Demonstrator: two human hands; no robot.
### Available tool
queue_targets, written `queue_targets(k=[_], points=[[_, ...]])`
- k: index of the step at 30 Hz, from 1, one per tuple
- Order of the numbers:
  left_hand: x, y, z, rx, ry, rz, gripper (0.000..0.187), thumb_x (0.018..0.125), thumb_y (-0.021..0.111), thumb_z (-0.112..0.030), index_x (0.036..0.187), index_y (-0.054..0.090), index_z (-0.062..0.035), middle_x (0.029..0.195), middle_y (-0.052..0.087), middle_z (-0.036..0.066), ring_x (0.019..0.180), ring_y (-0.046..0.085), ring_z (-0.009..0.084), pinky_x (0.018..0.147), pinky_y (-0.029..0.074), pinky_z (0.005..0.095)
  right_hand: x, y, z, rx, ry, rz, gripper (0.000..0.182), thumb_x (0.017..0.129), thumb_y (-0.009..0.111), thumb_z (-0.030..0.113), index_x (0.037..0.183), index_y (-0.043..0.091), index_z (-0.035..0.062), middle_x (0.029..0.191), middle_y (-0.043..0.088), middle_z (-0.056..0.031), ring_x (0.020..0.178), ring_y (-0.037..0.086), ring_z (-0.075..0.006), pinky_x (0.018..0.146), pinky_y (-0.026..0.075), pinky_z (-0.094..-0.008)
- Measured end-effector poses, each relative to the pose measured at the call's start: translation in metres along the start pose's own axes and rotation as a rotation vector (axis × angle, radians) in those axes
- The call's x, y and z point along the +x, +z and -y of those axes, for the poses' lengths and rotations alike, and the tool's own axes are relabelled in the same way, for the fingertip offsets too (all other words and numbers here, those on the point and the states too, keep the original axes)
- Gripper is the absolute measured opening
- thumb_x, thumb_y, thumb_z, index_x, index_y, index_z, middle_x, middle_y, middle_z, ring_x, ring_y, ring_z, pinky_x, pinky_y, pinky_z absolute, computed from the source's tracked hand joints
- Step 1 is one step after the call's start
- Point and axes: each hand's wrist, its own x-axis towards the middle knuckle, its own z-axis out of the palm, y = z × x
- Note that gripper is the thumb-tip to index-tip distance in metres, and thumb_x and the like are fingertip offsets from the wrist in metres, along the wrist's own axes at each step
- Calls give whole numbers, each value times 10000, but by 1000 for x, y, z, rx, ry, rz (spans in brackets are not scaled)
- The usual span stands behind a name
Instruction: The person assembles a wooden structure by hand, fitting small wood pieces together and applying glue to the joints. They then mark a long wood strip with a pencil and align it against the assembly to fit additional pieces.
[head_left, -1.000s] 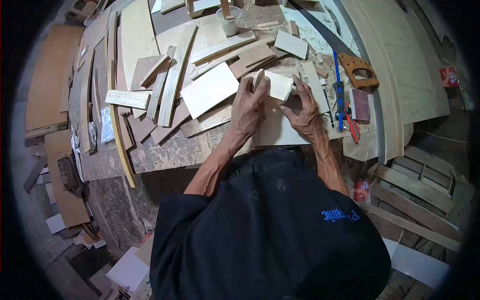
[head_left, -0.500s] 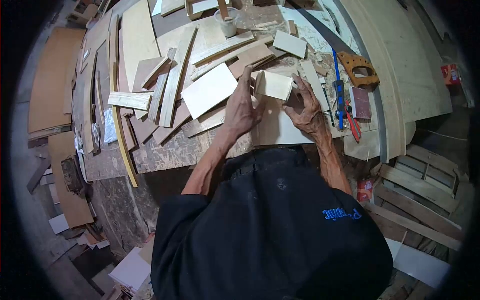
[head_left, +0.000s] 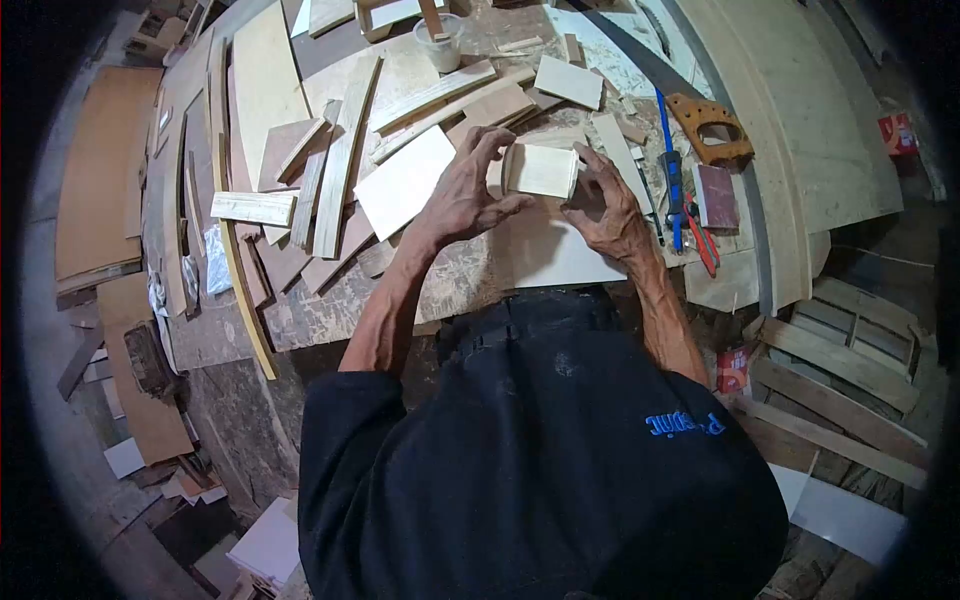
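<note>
Between my two hands is a small pale wooden box-like piece [head_left: 541, 170], above a white board [head_left: 560, 250] at the bench's near edge. My left hand [head_left: 468, 190] curves round its left end, fingers at the upper corner and thumb stretched along the near side. At the right end my right hand [head_left: 606, 205] holds the piece between bent fingers and thumb. A cream rectangular panel [head_left: 405, 183] lies just left of my left hand. To the right of my right hand are a blue tool [head_left: 673, 180] and red-handled pliers [head_left: 704, 240].
Wood strips [head_left: 345, 160] and offcuts cover the bench's left half. A handsaw with a wooden handle [head_left: 712, 130] lies at the right, beside a dark red block [head_left: 716, 196]. A clear plastic cup [head_left: 439, 45] stands at the back. A long yellowish strip [head_left: 245, 290] overhangs the front edge.
My left hand has shifted slightly left and its thumb has spread out. The wooden piece has turned a little, now lying more level in the view.
</note>
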Motion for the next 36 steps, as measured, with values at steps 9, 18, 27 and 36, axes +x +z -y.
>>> queue_targets(k=[9,18,27,36], points=[[11,10,-2,107,15,39,783,700,855,-444,1295,512,-66,1245,459,182,1204,476,365,1009,442,469,2,-3,-2,8,12,32,800,762,739,118,1471,370,100,1400,498,-198,1257,531,-371,1019,489,-418],[14,16,9,97,86,52,759,704,835,-458,1309,575,-81,1248,519,177,1209,481,364,1026,395,475,9,-6,-4,-45,-41,28,810,752,767,132,1463,381,92,1342,532,-212,1169,582,-368,988,491,-432],[14,21,12,130,113,5,742,688,819,-497,1315,617,-155,1149,538,151,1104,518,336,969,378,471,11,-13,3,36,49,94,794,719,763,98,1440,432,80,1377,520,-204,1259,528,-360,1065,449,-418],[17,19,1,-16,76,61,733,725,830,-378,1317,565,-37,1245,523,195,1143,536,376,972,469,444,10,-13,-4,-5,18,97,800,720,749,88,1453,430,95,1390,520,-198,1282,502,-368,1083,427,-426]])
